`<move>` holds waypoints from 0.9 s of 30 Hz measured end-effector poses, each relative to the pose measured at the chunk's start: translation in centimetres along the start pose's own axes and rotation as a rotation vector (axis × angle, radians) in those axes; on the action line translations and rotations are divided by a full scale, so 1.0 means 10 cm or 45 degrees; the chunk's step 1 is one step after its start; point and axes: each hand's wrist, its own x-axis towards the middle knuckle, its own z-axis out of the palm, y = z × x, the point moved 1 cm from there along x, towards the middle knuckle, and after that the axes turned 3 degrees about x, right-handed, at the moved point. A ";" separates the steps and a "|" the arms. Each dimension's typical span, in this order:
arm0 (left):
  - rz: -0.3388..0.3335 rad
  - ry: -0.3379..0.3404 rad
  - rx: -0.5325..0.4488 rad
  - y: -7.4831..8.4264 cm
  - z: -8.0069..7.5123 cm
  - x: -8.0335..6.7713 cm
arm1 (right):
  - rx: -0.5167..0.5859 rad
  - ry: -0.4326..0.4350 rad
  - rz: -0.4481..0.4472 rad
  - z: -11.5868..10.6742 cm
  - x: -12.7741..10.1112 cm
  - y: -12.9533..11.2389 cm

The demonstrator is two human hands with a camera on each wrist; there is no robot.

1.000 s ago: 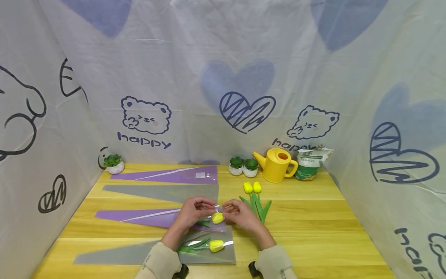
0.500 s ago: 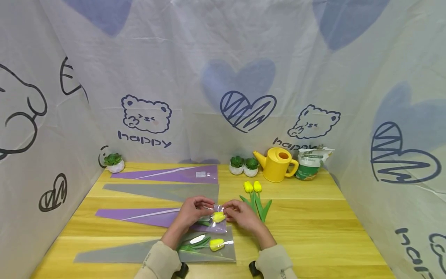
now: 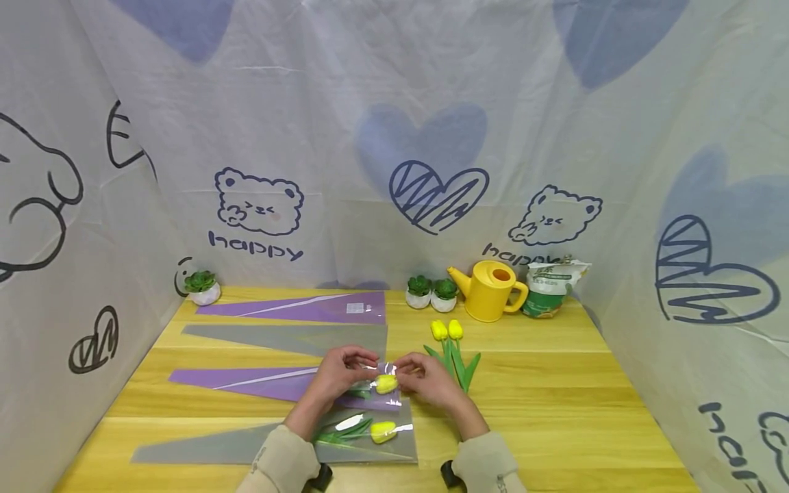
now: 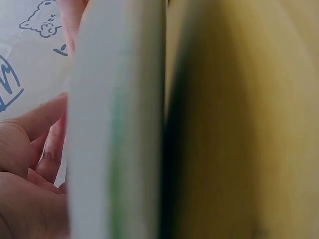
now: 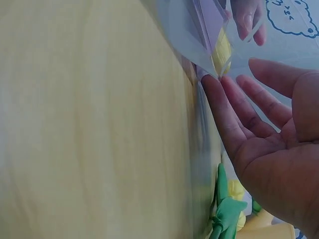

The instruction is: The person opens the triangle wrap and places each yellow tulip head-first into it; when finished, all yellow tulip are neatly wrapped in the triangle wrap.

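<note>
We see a person's two bare hands close together over the wooden table [image 3: 542, 431], just in front of its middle. The left hand [image 3: 341, 371] bends toward the clear film of the front purple sleeve [image 3: 271, 390]; its wrist view is mostly blur, so we cannot tell whether it pinches anything. The right hand [image 3: 429, 378] is spread, thumb well apart, fingertips touching the film at the sleeve's wide right end. Between them, a yellow tulip [image 3: 386, 384] appears to lie under that film, its bloom by the opening; we cannot tell if it is fully settled. Nearer us, the front grey sleeve [image 3: 209, 446] already holds another tulip [image 3: 383, 432]. Toward the table's back edge, the back grey sleeve [image 3: 290, 337] and back purple sleeve [image 3: 320, 313] lie flat with no flower, while two loose tulips [image 3: 455, 331] lie to their right. So we judge one sleeve filled, a second nearly so, and two left. Along the back edge stand a potted succulent [image 3: 201, 286] at the left corner, then a pair of succulents [image 3: 418, 294], a yellow watering can [image 3: 485, 301] and a green-and-white bag [image 3: 547, 296] toward the right corner.
</note>
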 end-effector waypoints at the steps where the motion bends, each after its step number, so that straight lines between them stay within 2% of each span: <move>1: -0.013 0.005 0.000 0.00 0.00 0.00 | -0.011 0.008 -0.004 0.00 -0.01 -0.01; 9: -0.030 0.035 0.024 0.14 -0.13 0.07 | -0.079 0.077 -0.024 -0.18 -0.05 -0.06; 17: -0.017 0.089 0.049 0.20 -0.32 0.22 | -0.103 0.172 -0.038 -0.50 -0.25 -0.13; 22: 0.020 0.100 0.110 0.24 -0.36 0.35 | -0.164 0.294 0.047 -0.71 -0.43 -0.12; 27: 0.027 0.119 0.205 0.19 -0.38 0.52 | -0.134 0.391 0.139 -0.86 -0.62 -0.04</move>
